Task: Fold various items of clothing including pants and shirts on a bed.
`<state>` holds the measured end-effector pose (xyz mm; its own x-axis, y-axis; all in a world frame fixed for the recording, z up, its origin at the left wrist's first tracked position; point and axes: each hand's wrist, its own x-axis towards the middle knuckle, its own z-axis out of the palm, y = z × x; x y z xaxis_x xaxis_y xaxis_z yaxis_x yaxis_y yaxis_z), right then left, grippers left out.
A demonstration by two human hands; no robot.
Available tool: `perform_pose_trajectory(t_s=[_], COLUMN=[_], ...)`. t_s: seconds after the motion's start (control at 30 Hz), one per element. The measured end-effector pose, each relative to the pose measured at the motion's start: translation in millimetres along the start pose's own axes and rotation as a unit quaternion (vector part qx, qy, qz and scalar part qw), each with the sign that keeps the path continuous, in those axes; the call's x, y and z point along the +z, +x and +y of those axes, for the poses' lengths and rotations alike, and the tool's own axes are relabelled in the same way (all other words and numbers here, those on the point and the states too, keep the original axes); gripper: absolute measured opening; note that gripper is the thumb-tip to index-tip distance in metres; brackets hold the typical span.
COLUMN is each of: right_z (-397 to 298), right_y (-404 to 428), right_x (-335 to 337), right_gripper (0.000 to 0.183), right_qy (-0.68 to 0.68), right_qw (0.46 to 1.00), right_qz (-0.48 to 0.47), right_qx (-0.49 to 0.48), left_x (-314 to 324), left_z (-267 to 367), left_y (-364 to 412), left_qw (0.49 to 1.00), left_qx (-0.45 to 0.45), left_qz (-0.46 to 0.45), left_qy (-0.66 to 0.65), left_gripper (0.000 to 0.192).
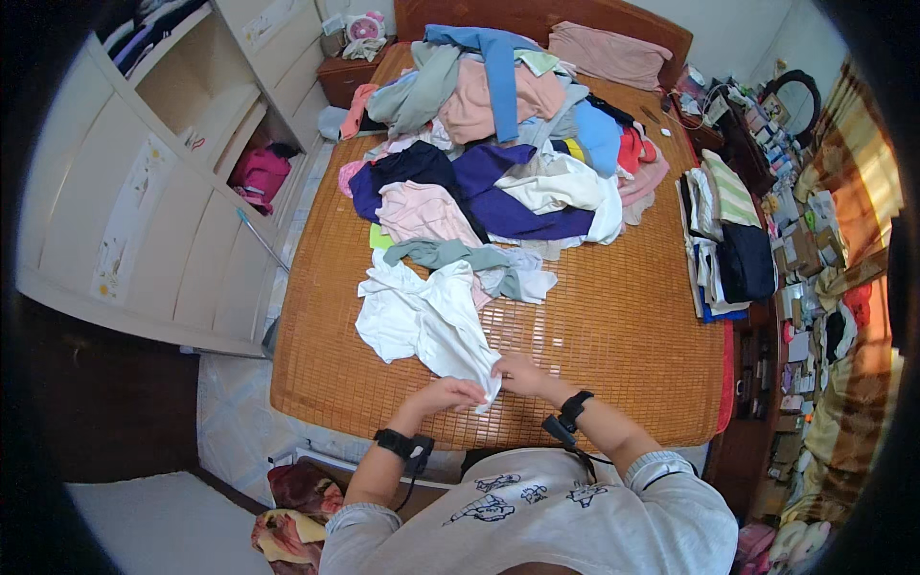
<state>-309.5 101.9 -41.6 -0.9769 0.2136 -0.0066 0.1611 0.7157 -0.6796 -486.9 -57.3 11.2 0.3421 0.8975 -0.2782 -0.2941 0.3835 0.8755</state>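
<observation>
A white short-sleeved garment (413, 313) lies spread on the bamboo mat (604, 345) that covers the bed, one end drawn towards me. My right hand (523, 374) pinches the edge of that near end. Just left of it, my left hand (449, 395) is at the same narrow end, fingers extended against the cloth; whether they grip it is hard to see. Beyond the garment and touching it are a grey-green garment (460, 255) and a pale pink top (424, 208). A purple garment (525, 208) lies behind these.
A large heap of clothes (503, 93) fills the far half of the bed. Folded clothes (726, 237) are stacked at the right edge. An open wardrobe (194, 93) stands left, a cluttered dresser (769, 136) right. A pink pillow (611, 54) rests against the headboard (496, 14).
</observation>
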Motion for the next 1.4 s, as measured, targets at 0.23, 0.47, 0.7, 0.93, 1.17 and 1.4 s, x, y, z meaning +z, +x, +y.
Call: perform_pose_trajectory(t_s=[0.23,0.47,0.7,0.93,1.17,1.4], right_z=[4.8,-29.0,-36.2,-60.0,-107.5,-123.7], right_y=[-37.9,-30.2,-23.1,-41.2,-68.0,-108.1], right_x=[13.9,27.8,13.7,-13.0,-111.4,-190.7], right_gripper=[0.018,0.049,0.034,0.032,0.030,0.055], right_qy=[0.208,0.301,0.227,0.303,0.183,0.220], right_qw=[0.972,0.953,0.972,0.952,0.954,0.956], right_qz=[-0.102,-0.007,-0.021,-0.042,-0.235,-0.123], right_qx=[0.032,0.016,-0.065,-0.029,-0.042,-0.152], left_x=[15.4,60.4,95.9,99.3,124.0,188.3], left_z=[-12.6,10.0,31.3,4.1,7.6,103.9], left_y=[-20.2,20.1,22.5,17.5,10.5,24.3], left_qw=[0.994,0.998,0.986,0.851,0.973,0.931], left_qx=[0.014,0.016,0.065,0.151,0.075,0.115], left_qz=[0.017,-0.024,0.135,0.414,0.215,0.294], left_qy=[-0.105,-0.050,-0.073,0.286,0.039,0.182], left_gripper=[0.018,0.017,0.028,0.064,0.078,0.037])
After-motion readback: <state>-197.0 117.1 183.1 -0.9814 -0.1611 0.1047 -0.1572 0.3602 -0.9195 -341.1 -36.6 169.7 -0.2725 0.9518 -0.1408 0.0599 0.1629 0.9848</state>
